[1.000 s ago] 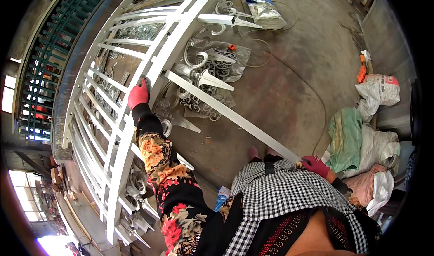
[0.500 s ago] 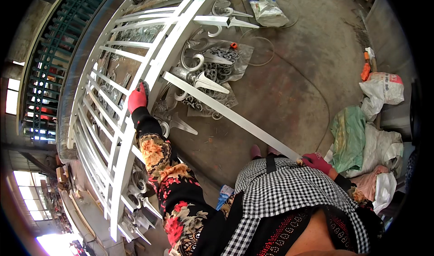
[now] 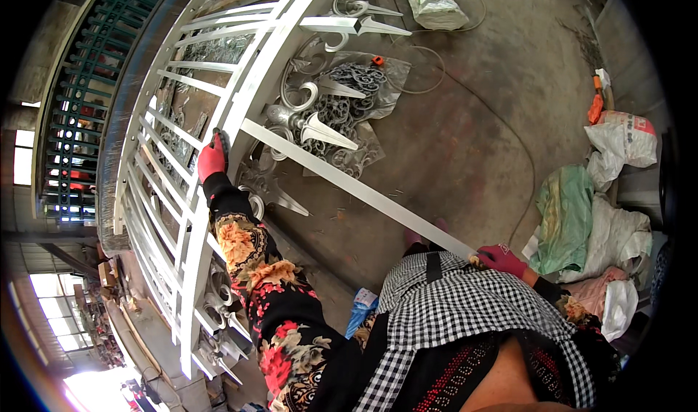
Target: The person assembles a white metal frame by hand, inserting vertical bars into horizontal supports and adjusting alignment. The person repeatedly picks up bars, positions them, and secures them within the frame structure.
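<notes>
I'm steadying the white gate frame [image 3: 218, 85] with my left hand [image 3: 211, 157] clenched on its rail, while my right hand [image 3: 502, 258], at four o'clock, is gripping the long white bar [image 3: 356, 186], keeping it angled against the frame.

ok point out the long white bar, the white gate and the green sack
white bar [image 3: 356, 188], head view, middle of its length
white gate [image 3: 190, 266], head view, its thick curved rail
green sack [image 3: 566, 216], head view, its middle

Left hand [image 3: 211, 159] grips the white metal gate [image 3: 240, 99] — right hand [image 3: 500, 258] holds the near end of a long white bar [image 3: 356, 190] running between them.
</notes>
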`<state>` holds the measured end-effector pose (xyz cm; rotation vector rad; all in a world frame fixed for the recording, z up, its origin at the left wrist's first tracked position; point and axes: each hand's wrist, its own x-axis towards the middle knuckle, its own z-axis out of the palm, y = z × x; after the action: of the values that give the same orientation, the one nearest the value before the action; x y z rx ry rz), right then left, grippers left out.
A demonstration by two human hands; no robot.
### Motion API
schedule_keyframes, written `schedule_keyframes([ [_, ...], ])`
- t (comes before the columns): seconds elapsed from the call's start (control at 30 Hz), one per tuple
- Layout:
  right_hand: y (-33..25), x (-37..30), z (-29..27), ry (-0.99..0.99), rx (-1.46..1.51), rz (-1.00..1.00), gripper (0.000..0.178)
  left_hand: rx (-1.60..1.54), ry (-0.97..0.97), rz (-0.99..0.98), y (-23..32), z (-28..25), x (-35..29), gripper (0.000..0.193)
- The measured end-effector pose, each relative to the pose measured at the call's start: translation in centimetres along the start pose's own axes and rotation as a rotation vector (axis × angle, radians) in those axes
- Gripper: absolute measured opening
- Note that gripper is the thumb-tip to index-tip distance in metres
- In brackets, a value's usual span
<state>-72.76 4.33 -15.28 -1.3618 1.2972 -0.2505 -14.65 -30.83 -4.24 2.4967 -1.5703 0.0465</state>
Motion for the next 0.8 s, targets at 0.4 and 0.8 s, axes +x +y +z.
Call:
schedule_keyframes([
  [0.4,-1.8,0.7,-1.1,-0.081,-0.156,-0.022,0.035,0.004,-0.032,-0.017,-0.4,0.1,0.6,0.064],
  [0.8,1.2,1.6,1.1,-0.076,-0.245,-0.058,0.031,-0.038,-0.044,0.012,-0.1,0.5,0.6,0.066],
])
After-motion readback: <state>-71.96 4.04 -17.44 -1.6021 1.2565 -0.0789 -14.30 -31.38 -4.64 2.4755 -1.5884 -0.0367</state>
